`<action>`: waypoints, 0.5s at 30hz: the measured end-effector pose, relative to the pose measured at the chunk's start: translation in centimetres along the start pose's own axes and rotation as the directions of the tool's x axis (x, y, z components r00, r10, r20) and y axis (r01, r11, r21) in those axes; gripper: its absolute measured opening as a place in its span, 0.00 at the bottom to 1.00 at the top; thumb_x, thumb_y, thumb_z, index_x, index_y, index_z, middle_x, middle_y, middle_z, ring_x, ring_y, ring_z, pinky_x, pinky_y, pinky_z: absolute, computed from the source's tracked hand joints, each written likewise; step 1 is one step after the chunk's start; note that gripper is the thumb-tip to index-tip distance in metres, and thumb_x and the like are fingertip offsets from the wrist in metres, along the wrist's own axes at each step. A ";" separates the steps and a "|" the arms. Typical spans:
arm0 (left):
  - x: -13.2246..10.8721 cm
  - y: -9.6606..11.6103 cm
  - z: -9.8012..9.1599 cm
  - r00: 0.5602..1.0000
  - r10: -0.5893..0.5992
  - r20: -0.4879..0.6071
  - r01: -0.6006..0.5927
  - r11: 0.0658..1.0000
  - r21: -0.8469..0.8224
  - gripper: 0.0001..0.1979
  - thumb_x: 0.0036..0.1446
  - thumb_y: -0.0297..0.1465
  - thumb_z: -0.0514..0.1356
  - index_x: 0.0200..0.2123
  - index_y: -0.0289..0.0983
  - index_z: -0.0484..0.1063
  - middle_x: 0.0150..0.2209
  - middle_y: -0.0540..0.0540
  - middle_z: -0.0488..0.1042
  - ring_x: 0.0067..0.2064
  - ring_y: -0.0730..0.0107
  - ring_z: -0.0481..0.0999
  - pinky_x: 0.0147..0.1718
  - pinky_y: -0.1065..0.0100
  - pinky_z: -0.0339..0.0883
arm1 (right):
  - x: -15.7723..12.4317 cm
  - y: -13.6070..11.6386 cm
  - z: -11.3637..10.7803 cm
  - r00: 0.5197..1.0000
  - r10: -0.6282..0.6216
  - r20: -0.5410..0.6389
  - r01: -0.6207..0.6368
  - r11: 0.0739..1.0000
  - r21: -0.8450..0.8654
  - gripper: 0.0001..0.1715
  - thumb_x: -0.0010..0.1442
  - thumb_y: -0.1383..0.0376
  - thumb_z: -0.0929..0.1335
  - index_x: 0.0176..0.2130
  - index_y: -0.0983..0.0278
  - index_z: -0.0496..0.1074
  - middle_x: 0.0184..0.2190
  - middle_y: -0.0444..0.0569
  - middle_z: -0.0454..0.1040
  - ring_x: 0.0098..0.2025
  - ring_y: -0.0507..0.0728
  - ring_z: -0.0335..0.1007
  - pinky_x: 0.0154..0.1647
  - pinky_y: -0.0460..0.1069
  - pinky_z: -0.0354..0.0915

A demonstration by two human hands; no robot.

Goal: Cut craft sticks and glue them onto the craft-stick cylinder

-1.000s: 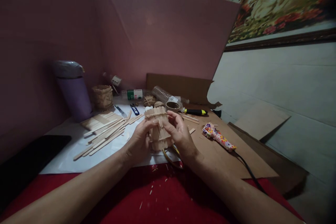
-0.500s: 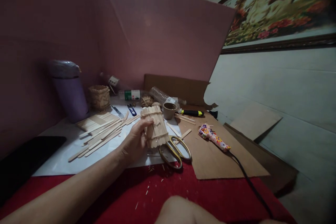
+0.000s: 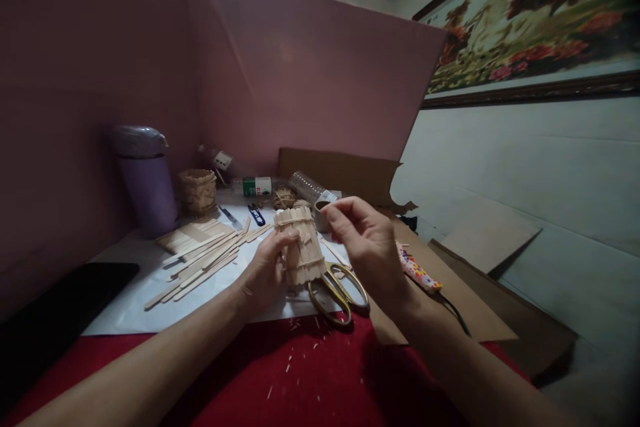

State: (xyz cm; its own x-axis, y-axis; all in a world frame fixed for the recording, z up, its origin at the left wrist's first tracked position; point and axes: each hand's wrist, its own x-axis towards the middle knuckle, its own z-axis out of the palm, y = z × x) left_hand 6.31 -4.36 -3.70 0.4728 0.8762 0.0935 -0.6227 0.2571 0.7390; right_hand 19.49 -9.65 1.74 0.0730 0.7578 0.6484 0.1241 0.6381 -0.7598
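Observation:
My left hand [image 3: 267,265] is wrapped round the side of a small craft-stick pot [image 3: 307,257], with the thumb across its front. The pot is ringed by short upright sticks, with a twine-like band near the top and another near the bottom. Just right of it, my right hand [image 3: 374,250] is raised with thumb and forefinger pinched together; anything between them is too small to make out. Scissors with gold handles [image 3: 345,293] lie below the pot, their blades hidden. Behind my right fingers is a small brown cup [image 3: 321,219], partly covered.
Loose craft sticks [image 3: 203,270] lie on white paper at left, near a utility blade [image 3: 230,217] and blue thread snips [image 3: 257,215]. Farther back are a purple tumbler [image 3: 150,190], a decorated pot [image 3: 198,192] and plastic bottles [image 3: 257,186]. A flowered glue gun [image 3: 420,273] rests on cardboard [image 3: 475,317].
My right hand has come up from the lower edge to beside the pot, fingers pinched. My left hand still holds the pot. The view has shifted slightly.

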 end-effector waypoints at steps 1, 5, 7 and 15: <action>0.0 0.0 0.0 0.999 -0.006 -0.034 0.007 1.000 0.027 0.20 0.54 0.33 0.63 0.50 0.36 0.69 0.36 0.43 0.78 0.34 0.63 0.78 0.32 0.64 0.74 | 0.7 1.1 -0.2 1.000 0.007 0.009 -0.006 0.999 -0.051 0.07 0.60 0.62 0.69 0.31 0.62 0.71 0.25 0.42 0.69 0.28 0.51 0.65 0.29 0.46 0.63; 0.0 0.0 0.1 0.999 0.016 -0.049 -0.011 0.996 0.092 0.21 0.53 0.33 0.64 0.50 0.37 0.69 0.41 0.41 0.77 0.37 0.61 0.78 0.34 0.61 0.74 | 0.4 4.8 -0.8 0.996 -0.087 -0.022 0.078 0.957 -0.280 0.04 0.62 0.65 0.66 0.35 0.63 0.71 0.32 0.45 0.70 0.35 0.54 0.67 0.37 0.50 0.63; 0.1 0.0 0.2 0.999 0.019 -0.041 -0.015 0.995 0.100 0.20 0.52 0.33 0.65 0.48 0.36 0.69 0.41 0.40 0.77 0.38 0.60 0.78 0.34 0.61 0.74 | -0.6 5.5 -0.9 0.988 -0.154 0.001 0.145 0.926 -0.349 0.04 0.62 0.67 0.66 0.35 0.63 0.71 0.34 0.47 0.69 0.38 0.55 0.67 0.40 0.51 0.63; 0.3 -0.4 -0.2 1.000 0.023 -0.013 -0.021 0.982 0.188 0.21 0.52 0.33 0.66 0.49 0.36 0.70 0.43 0.38 0.77 0.38 0.57 0.78 0.33 0.60 0.72 | -2.0 4.9 -0.3 0.979 -0.183 0.091 0.204 0.868 -0.453 0.06 0.63 0.68 0.65 0.40 0.63 0.71 0.38 0.51 0.70 0.43 0.58 0.66 0.45 0.54 0.63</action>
State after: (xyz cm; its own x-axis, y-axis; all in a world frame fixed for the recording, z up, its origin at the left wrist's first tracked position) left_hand 6.56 -4.14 -4.09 0.4501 0.8871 0.1023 -0.5042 0.1579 0.8490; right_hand 20.24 -8.09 -3.31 -0.0412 0.6375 0.7694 0.5709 0.6470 -0.5054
